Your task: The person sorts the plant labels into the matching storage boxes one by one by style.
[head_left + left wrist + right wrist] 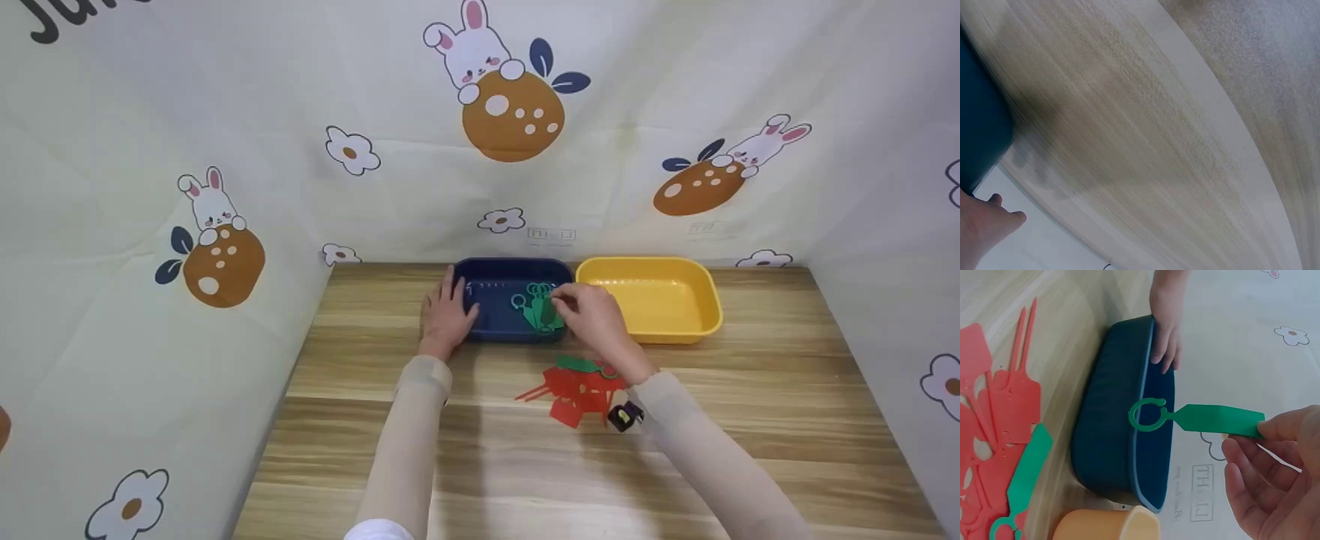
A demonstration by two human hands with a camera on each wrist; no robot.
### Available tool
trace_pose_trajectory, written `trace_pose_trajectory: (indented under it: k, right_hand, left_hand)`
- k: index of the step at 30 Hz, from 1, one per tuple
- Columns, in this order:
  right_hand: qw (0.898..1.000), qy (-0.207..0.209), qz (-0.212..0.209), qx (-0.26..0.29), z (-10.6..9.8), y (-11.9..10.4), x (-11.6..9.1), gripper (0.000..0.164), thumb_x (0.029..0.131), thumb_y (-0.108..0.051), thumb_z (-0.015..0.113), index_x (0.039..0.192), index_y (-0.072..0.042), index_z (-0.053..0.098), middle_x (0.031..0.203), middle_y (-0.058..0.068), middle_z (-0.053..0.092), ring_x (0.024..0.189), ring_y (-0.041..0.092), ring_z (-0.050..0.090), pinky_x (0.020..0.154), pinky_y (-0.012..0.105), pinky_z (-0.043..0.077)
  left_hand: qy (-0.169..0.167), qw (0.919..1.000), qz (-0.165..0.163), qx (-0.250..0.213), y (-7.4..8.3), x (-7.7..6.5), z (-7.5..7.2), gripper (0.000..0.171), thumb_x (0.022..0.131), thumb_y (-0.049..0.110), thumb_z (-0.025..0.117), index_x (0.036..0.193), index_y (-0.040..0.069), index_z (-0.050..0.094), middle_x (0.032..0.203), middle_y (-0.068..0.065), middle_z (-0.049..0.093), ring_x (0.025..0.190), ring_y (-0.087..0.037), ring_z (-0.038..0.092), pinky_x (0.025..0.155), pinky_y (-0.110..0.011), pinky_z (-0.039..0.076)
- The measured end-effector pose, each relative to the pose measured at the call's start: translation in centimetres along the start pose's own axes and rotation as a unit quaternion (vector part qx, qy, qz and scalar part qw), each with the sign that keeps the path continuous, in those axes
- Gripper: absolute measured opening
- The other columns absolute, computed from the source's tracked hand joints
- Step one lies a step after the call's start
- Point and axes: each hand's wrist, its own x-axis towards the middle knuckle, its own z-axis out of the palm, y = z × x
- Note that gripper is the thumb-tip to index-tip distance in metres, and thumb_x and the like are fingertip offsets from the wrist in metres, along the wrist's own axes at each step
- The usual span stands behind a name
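My right hand (pixel 598 321) pinches the end of a flat green plastic tag (pixel 1219 420) between thumb and fingers. The tag's open ring points away from the hand, above a dark blue bin (pixel 487 313). Several green tags (pixel 537 311) with rings lie in the bin's right part. At the bin's left side rests my left hand (pixel 445 315), its fingers fairly straight and spread along the rim. In the right wrist view, fingertips of the left hand (pixel 1168 337) reach over that rim. Only part of the left hand (pixel 988 225) shows in the left wrist view.
A yellow bin (pixel 664 307) stands right of the blue one. In front lies a pile of red plastic tags (pixel 574 397), with another green tag (pixel 576 364) on it. Beside the pile is a small black object (pixel 622 417). Printed cloth (pixel 405 202) hangs behind the wooden table (pixel 360 435).
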Motion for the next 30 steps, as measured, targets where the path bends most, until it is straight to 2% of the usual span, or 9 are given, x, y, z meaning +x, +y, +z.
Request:
trace_pose_trajectory:
  k: [11,23,30]
  right_hand:
    - [1.000,0.006,-0.003,0.014,-0.1,-0.3,1.3,0.021,0.096,-0.018,0.064,0.108,-0.006,0.076,0.106,0.010,0.075,0.087,0.025,0.065,0.084,0.041,0.058]
    - [0.998,0.031,-0.045,-0.016,2.3,1.1,2.3,0.015,0.093,-0.015,0.069,0.103,-0.008,0.079,0.101,0.009,0.076,0.090,0.025,0.070,0.081,0.041,0.058]
    - [0.998,0.028,-0.046,-0.037,3.7,1.6,2.7,0.017,0.094,-0.017,0.068,0.105,-0.011,0.079,0.103,0.007,0.075,0.094,0.025,0.070,0.084,0.041,0.058]
  left_hand:
    - [-0.003,1.0000,-0.001,0.002,-0.1,0.0,0.1,0.067,0.102,0.047,0.046,0.158,0.015,0.028,0.170,-0.004,0.003,0.153,-0.034,0.022,0.122,-0.058,0.021]
    - [0.000,0.9999,0.007,-0.009,-0.1,-0.3,-0.3,0.066,0.102,0.047,0.046,0.158,0.015,0.029,0.170,-0.003,0.003,0.152,-0.036,0.024,0.122,-0.057,0.023]
    - [-0.001,0.9999,0.004,-0.011,-0.1,-0.1,-0.1,0.066,0.102,0.047,0.046,0.158,0.015,0.030,0.170,-0.003,0.004,0.152,-0.036,0.024,0.123,-0.056,0.022]
